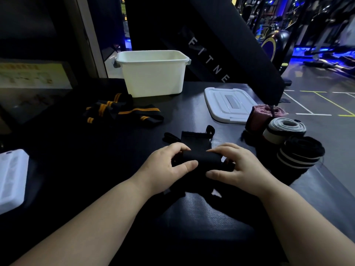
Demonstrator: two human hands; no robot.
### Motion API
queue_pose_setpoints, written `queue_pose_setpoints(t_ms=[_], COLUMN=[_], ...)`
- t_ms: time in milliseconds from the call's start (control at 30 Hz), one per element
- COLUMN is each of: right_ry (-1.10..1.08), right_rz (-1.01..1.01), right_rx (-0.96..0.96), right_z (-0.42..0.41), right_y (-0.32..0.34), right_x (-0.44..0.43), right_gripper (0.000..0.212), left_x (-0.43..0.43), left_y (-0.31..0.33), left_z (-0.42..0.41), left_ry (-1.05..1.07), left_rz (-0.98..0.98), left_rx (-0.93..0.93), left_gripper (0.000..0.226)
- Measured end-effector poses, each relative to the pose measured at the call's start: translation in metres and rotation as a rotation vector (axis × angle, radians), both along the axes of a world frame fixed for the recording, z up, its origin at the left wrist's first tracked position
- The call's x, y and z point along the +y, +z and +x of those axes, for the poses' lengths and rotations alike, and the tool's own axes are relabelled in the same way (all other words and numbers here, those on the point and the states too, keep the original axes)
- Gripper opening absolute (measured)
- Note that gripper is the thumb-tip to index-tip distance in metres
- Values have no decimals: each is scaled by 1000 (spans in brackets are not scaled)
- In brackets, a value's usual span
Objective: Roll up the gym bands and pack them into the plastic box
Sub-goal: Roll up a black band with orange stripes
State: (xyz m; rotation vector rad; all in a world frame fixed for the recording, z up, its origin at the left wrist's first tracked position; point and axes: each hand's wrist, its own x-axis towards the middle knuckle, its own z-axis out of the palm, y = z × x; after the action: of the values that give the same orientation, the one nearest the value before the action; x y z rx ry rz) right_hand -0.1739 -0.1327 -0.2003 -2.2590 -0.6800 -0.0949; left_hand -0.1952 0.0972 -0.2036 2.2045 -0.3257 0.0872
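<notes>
Black band point(201, 159) half rolled.
Left hand point(171, 164) and right hand point(238, 167) grip it; 3 rolls point(284, 129) wait, orange-striped bands point(123, 112) loose, plastic box point(153, 77) seemingly unpacked.

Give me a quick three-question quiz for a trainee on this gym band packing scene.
1. True or false: the lid is on the plastic box.
2. Finished rolls beside the right hand: A one, B three, C five?
3. Fill in: the left hand and right hand grip a ___ band.
Key: 1 false; 2 B; 3 black.
</notes>
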Motion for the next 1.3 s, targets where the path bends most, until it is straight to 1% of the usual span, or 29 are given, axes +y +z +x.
queue_pose_setpoints(t_ms=[67, 133, 267, 367, 433, 533, 633, 700, 767, 800, 867, 933, 967, 1033, 1100, 1133, 1233, 1300], right_ry=[0, 3, 19, 31, 32, 29, 11, -11, -28, -33, -49, -78, -83, -61, -27, -27, -49, -68], right_rz=[-9, 4, 78, 106, 117, 129, 104, 85, 73, 68, 33, 15, 32, 70, 90, 100, 98, 86], right_rx=[2, 10, 63, 89, 105, 107, 85, 73, 58, 46, -5, -59, -96, -194, -254, -257, -211, -162], right_z=[-1, -2, -3, -2, 0, 1, 3, 4, 4, 4, 5, 5, 5, 4, 4, 4, 3, 2], right_y=[0, -1, -2, -3, -5, -6, -6, -7, -7, -7, -8, -8, -8, -8, -8, -7, -5, -5], right_x=[0, 1, 3, 4, 5, 5, 6, 8, 8, 8, 7, 7, 8, 10, 12, 12, 9, 9], right_gripper=[47, 48, 40, 37, 37, 34, 24, 15, 13, 15, 28, 40, 41, 33, 25, 24, 35, 46], left_x=[-1, -1, -1, -1, -1, -2, -3, -3, -3, -3, -3, -5, -6, -8, -10, -11, -14, -15], left_y=[0, -1, -1, 0, 0, -2, -5, -7, -10, -10, -9, -6, -5, -1, 0, -1, -2, -3], left_z=[0, 2, 5, 5, 6, 7, 9, 7, 4, 3, 2, 4, 5, 8, 9, 9, 8, 6], left_ry=[-2, 3, 4, 20, 36, 59, 93, 74, 19, -10, -46, -37, -24, 2, 32, 51, 127, 176], left_rz=[-49, -70, -50, -40, -29, -11, -35, -4, 3, -21, -63, -58, -46, -18, 12, 26, 49, 46], left_rx=[15, 9, -1, 6, 30, 41, 12, -53, -142, -155, -105, -55, -46, -39, -34, -25, -24, -88], left_gripper=[14, 17, 56, 68, 68, 60, 54, 52, 51, 50, 38, 29, 26, 22, 24, 26, 33, 36])
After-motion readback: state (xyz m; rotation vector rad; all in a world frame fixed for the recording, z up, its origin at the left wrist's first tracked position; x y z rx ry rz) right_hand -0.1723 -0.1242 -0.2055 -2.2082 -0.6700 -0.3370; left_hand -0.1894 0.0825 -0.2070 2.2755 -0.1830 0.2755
